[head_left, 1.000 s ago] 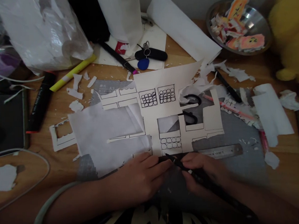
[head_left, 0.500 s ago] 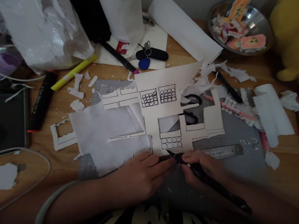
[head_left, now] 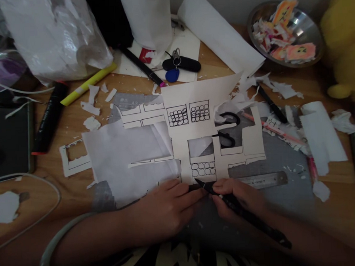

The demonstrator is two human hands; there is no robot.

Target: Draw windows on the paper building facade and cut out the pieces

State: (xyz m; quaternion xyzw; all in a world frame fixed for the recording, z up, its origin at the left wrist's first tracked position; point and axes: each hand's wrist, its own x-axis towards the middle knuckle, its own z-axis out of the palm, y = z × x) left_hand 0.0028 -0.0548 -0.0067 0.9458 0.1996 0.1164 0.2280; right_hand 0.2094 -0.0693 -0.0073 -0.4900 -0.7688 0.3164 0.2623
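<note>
My right hand (head_left: 238, 195) is closed around a black pen (head_left: 244, 213). The pen's tip touches the cut-out cream paper (head_left: 181, 146) just under a row of drawn circles. Flat on the lower edge of that paper lies my left hand (head_left: 172, 204), fingers stretched toward the pen tip. Its fingertips rest along a metal ruler (head_left: 265, 180), whose right end sticks out past my right hand. Boxes with inked circles and cut-away openings mark the paper. Black-handled scissors (head_left: 227, 139) show through an opening on its right, their blades hidden.
A grey cutting mat (head_left: 291, 198) lies under the work. Around it are a yellow marker (head_left: 88, 84), a black marker (head_left: 48, 120), keys (head_left: 176, 61), a phone (head_left: 9, 141) and paper scraps. A metal bowl (head_left: 309, 27) with coloured scraps stands back right, beside a yellow plush (head_left: 343, 41).
The pen tip has shifted slightly left along the ruler, with my right hand following. My left hand stays in place on the paper.
</note>
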